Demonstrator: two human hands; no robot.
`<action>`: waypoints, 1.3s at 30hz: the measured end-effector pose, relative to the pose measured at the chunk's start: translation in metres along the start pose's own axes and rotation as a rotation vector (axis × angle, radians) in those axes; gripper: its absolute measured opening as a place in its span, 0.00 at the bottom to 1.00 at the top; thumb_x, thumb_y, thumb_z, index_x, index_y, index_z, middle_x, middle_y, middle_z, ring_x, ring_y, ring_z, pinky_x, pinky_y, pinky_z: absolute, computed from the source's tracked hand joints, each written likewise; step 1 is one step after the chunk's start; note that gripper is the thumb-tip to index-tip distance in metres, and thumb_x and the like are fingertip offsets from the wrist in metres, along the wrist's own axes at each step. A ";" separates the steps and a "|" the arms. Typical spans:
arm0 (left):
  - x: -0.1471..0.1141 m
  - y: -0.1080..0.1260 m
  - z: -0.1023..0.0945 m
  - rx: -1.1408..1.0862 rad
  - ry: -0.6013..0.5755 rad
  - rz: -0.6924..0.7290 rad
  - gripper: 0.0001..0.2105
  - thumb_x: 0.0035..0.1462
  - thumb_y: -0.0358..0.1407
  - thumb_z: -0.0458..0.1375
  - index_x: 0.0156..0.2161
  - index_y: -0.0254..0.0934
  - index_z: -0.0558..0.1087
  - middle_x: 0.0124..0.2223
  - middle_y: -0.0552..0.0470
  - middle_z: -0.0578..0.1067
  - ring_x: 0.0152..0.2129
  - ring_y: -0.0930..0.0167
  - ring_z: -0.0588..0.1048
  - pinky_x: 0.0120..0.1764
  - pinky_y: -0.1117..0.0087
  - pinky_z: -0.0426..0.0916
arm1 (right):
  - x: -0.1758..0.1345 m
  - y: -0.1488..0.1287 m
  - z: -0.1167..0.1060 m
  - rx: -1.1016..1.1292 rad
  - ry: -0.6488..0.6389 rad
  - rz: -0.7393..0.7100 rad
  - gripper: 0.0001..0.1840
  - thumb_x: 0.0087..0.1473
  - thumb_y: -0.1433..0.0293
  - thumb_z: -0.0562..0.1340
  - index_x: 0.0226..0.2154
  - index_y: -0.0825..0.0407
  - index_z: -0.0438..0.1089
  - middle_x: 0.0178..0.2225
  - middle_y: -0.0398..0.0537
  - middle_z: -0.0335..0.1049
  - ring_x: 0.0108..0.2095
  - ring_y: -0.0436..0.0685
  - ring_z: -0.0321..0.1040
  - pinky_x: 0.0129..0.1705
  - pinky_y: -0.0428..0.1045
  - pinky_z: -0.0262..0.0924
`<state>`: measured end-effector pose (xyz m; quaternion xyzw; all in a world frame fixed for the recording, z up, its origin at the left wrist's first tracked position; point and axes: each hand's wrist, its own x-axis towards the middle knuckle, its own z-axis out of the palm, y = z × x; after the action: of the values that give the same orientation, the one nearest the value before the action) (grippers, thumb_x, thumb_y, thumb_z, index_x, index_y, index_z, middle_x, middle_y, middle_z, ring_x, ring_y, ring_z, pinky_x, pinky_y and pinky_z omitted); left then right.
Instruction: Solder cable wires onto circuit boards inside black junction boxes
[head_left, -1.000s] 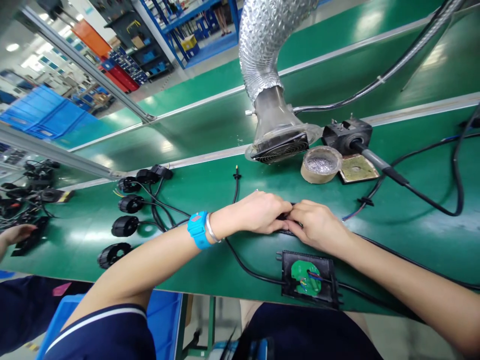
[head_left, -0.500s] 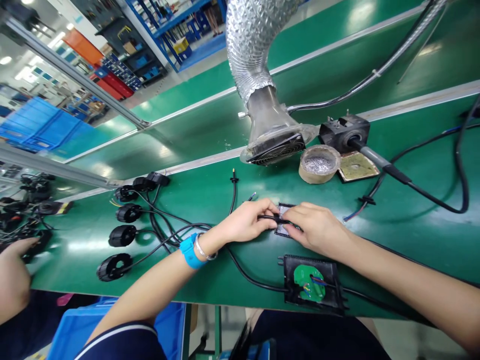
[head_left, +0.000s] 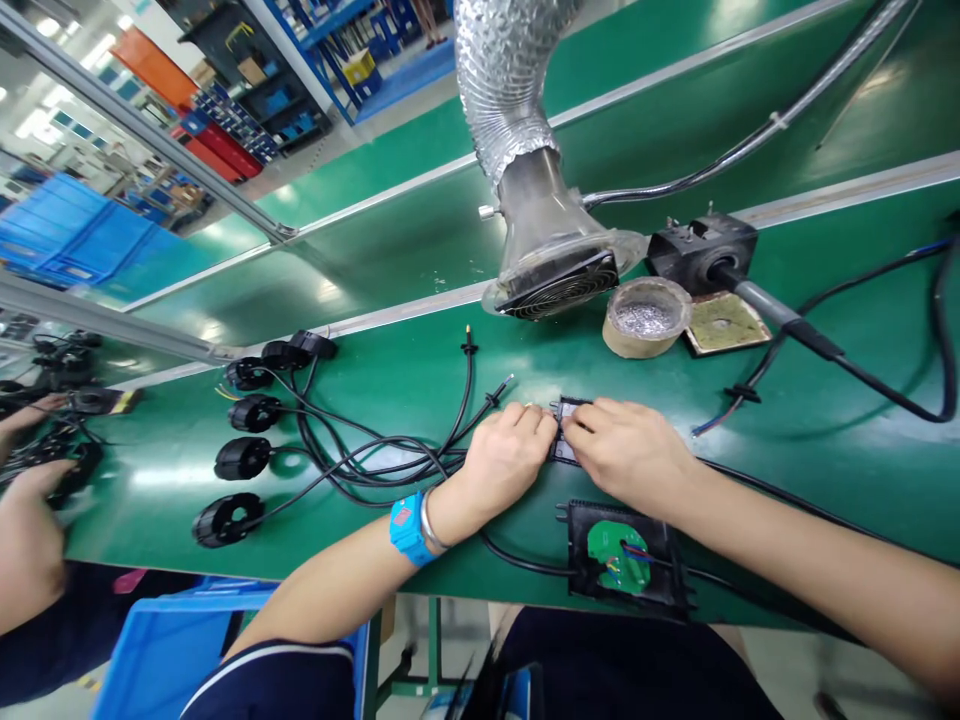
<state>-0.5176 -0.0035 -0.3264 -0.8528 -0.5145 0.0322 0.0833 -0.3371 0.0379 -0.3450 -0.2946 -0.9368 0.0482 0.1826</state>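
Note:
A small black housing [head_left: 568, 452] with a pale inside lies on the green bench between my hands, largely covered by them. My left hand [head_left: 510, 450] is closed at its left end, fingers curled under; whatever they grip is hidden. From the right, my right hand [head_left: 626, 440] closes its bent fingers over the housing's edge, and its thumb is mostly hidden. Nearer me sits a second, larger-looking black housing [head_left: 581, 530] with a round green circuit board [head_left: 616, 555], coloured wires and a cable at each side. Black cables [head_left: 390, 465] run under my left wrist.
Several round black cable-ended parts [head_left: 241, 458] line the left. A fume-extractor nozzle [head_left: 559, 250] hangs at the back, beside a solder-filled ring [head_left: 646, 335], sponge tray [head_left: 726, 322] and soldering iron [head_left: 772, 310] in its holder. Another person's hand [head_left: 34, 520] is at far left.
My left hand has turned knuckles-up and curled its fingers, hiding the cable it pinched before. My right hand stays at the small housing with its fingers slightly shifted. The view has shifted slightly.

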 end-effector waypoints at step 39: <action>-0.012 0.018 -0.005 -0.069 0.197 0.131 0.09 0.62 0.27 0.48 0.33 0.34 0.70 0.26 0.53 0.69 0.24 0.70 0.69 0.30 0.66 0.59 | -0.024 -0.017 -0.020 -0.202 -0.035 -0.096 0.23 0.62 0.61 0.52 0.44 0.63 0.71 0.38 0.56 0.70 0.40 0.61 0.60 0.42 0.58 0.49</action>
<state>-0.5067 -0.0228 -0.3255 -0.8861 -0.4478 -0.0640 0.1015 -0.3202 0.0100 -0.3305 -0.2654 -0.9529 -0.0503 0.1378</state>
